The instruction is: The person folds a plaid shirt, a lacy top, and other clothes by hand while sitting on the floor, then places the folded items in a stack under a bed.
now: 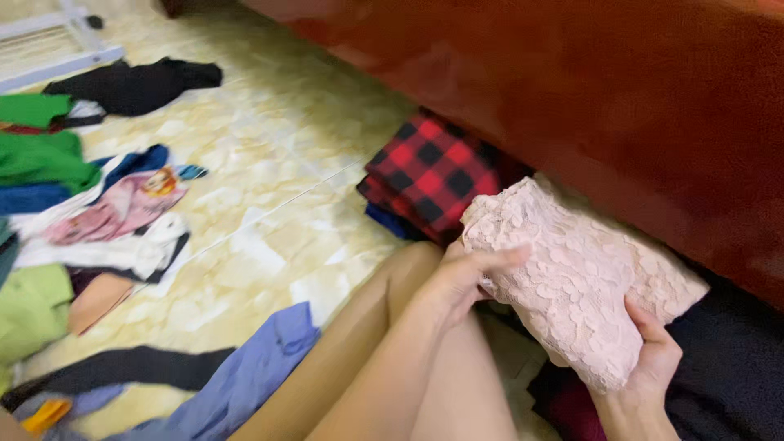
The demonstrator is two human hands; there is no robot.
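You sit on a shiny yellow tile floor (269, 155) beside a big red-brown wall (621, 98). Both hands hold one pink lace cloth (572, 278): your left hand (465, 282) grips its side, your right hand (653, 355) its bottom. One red checked cloth (429, 171) lies just behind it, and a loose pile of clothes (73, 220) lies far across the floor.

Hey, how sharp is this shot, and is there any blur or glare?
Head view: soft, even light; the pink lace garment and both hands, left hand and right hand, slightly motion-blurred; the floor tiles show mild sheen; red-black checked cloth reasonably clear.
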